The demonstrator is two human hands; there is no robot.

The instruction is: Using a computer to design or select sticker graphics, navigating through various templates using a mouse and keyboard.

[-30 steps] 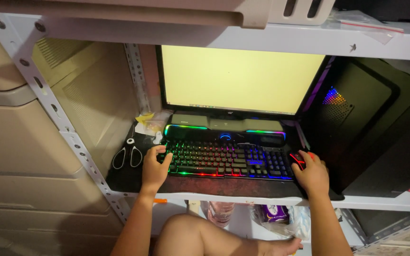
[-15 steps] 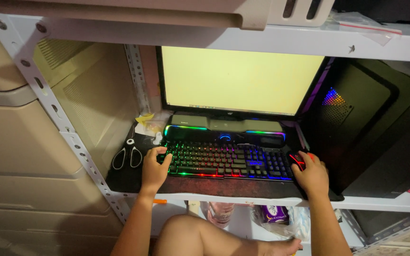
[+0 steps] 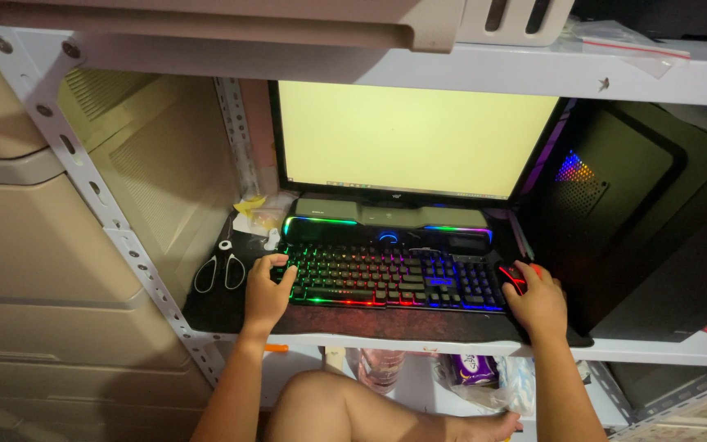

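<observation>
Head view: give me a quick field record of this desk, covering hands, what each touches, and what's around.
left hand: rests on the left end of the backlit keyboard, fingers on keys
right hand: cups a black mouse with red light, right of the keyboard
screen: monitor lit, pale yellow
left of keyboard: scissors lying flat on the dark desk mat
right side: black computer case with coloured glow
support: white metal shelf
</observation>
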